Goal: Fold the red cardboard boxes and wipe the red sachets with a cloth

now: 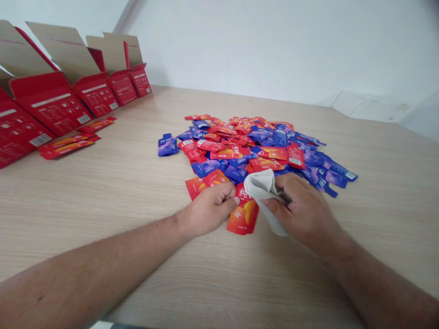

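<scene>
My left hand (209,210) pinches the upper left edge of a red-orange foil sachet (244,214) printed with fruit and white characters. My right hand (303,205) grips a folded grey cloth (264,189), which lies against the sachet's upper right side. Part of the sachet is hidden by the cloth and my fingers. Just beyond my hands spreads a heap of loose red and blue sachets (247,151), with its near edge touching the cloth and my right hand.
Several open red cartons (98,93) with raised tan flaps stand in a row at the far left, with a few red sachets (66,146) lying before them. All this rests on a light wood-grain table (103,201) that meets a white wall (274,50).
</scene>
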